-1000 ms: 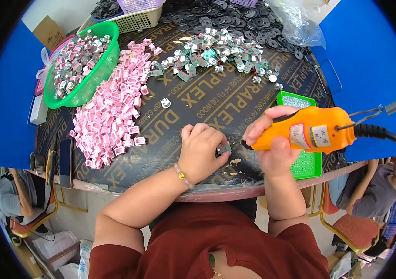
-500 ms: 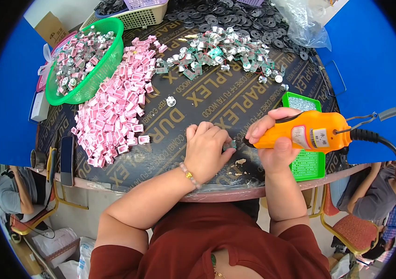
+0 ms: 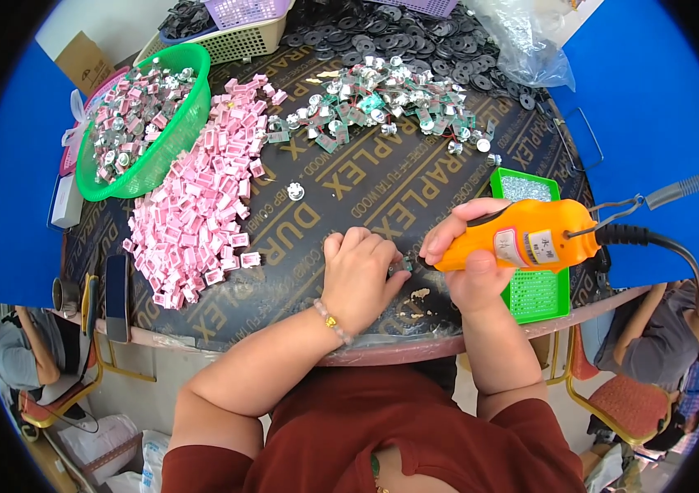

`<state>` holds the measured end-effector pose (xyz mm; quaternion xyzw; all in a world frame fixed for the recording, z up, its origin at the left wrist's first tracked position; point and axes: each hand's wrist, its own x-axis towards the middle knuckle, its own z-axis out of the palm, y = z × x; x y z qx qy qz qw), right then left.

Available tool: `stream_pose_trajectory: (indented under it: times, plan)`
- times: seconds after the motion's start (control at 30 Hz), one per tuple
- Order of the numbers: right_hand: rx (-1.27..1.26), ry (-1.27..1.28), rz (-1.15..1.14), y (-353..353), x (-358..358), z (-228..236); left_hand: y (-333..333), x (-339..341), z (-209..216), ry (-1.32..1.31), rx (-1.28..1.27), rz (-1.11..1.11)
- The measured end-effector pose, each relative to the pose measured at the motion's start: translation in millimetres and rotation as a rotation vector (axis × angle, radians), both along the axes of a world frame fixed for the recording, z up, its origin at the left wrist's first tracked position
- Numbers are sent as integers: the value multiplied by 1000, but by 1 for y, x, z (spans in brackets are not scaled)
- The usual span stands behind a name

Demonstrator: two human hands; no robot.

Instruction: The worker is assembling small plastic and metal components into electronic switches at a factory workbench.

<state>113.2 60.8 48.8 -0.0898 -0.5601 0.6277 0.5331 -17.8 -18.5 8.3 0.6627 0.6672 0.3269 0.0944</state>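
Observation:
My right hand [image 3: 474, 264] is wrapped round an orange electric screwdriver [image 3: 530, 238], which lies almost level with its black nose pointing left. On the table just left of that nose, my left hand [image 3: 359, 273] has its fingers curled and pinches a small clear-greenish plastic part [image 3: 404, 264]. The screwdriver's tip is close to this part; I cannot tell whether they touch. Ahead of my left hand, a single small white-and-silver piece [image 3: 295, 191] sits by itself.
At left lie a heap of pink plastic housings [image 3: 193, 214] and a green basket [image 3: 202, 107] of assembled pieces. Farther off are wired clear parts [image 3: 399, 103] and black discs [image 3: 415, 37]. A green tray [image 3: 564, 287] of small screws stands right, under the screwdriver, whose cable [image 3: 670, 238] trails right.
The screwdriver has moved slightly left, its nose now nearer the part in my left hand. The whole view has shifted a little; my left hand keeps its pinch.

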Motion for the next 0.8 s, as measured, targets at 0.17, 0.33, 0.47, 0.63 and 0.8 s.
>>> stream_pose_trajectory:
  times: [0.17,0.33,0.47,0.63,0.8]
  plan:
    - [22,27,-12,2,3,3,0,-1,-1,5,42,-1]
    - [58,50,-41,-3,5,11,3,1,6,-39,163,45]
    - [122,-73,-96,-10,6,22,2,-2,1,-15,225,-26]
    - [116,-58,-79,-11,8,24,1,0,3,-8,265,-19]
    - [97,-36,-29,-8,9,24,1,-2,5,-28,270,-32]
